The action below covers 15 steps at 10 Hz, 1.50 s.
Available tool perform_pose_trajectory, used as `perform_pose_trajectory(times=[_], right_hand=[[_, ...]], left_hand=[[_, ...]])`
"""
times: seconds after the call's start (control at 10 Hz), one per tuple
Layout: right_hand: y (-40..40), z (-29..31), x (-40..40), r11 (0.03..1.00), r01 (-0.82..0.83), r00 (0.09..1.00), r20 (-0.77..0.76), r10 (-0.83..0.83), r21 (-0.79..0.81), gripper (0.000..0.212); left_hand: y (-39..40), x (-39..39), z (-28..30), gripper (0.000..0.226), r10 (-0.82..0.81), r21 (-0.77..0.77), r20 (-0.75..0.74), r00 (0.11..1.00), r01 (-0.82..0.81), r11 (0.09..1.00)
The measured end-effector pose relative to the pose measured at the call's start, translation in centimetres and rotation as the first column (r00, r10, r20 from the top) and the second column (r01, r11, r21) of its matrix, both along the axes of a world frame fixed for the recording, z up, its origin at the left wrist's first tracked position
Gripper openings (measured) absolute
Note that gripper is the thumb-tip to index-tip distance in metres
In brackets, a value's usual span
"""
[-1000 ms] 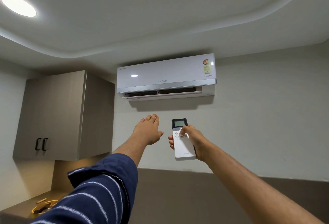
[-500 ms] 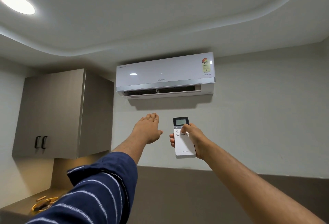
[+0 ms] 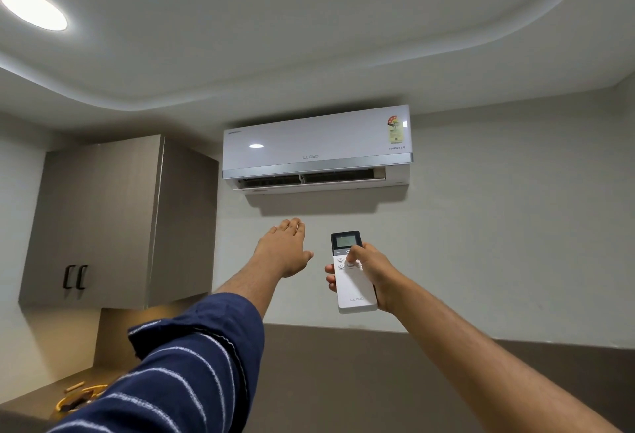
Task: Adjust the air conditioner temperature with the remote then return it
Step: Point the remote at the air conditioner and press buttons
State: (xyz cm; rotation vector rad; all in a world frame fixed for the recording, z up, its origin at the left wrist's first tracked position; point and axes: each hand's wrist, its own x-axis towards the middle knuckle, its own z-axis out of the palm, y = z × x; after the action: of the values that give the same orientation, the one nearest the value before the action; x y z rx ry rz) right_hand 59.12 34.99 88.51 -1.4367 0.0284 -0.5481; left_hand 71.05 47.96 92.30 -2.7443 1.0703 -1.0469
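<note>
Remote (image 3: 354,278) pinched in right hand (image 3: 372,272), thumb on buttons, aimed at air conditioner (image 3: 316,149); left hand (image 3: 283,250) spread, empty; adjusting step, returning it likely next.

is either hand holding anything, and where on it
The right hand holds the remote around its middle, thumb on the buttons. The left hand is open, holding nothing.

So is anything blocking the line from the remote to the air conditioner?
Nothing visible does. The right hand holds the remote up below the air conditioner; the open left hand is raised off to the side, clear of that path.
</note>
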Motion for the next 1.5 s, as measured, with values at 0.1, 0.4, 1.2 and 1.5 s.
perform_pose_trajectory(times=[0.1, 0.4, 1.2, 1.5], right_hand=[[0.05, 0.12, 0.09, 1.0, 0.015, 1.0, -0.009, -0.015, -0.02, 0.042], [0.15, 0.94, -0.28, 1.0, -0.003, 1.0, -0.005, 0.003, 0.001, 0.045], [0.67, 0.32, -0.01, 1.0, -0.021, 1.0, 0.007, 0.021, 0.003, 0.045], [0.73, 0.15, -0.44, 1.0, -0.005, 1.0, 0.004, 0.005, -0.001, 0.046]], left_hand=[[0.01, 0.01, 0.05, 0.071, 0.001, -0.004, -0.002, 1.0, -0.001, 1.0], [0.04, 0.06, 0.4, 0.071, 0.0, -0.01, 0.01, 1.0, 0.001, 1.0], [0.48, 0.79, 0.12, 0.072, 0.011, 0.006, 0.013, 1.0, -0.011, 1.0], [0.84, 0.56, 0.06, 0.072, 0.01, -0.003, 0.007, 1.0, -0.01, 1.0]])
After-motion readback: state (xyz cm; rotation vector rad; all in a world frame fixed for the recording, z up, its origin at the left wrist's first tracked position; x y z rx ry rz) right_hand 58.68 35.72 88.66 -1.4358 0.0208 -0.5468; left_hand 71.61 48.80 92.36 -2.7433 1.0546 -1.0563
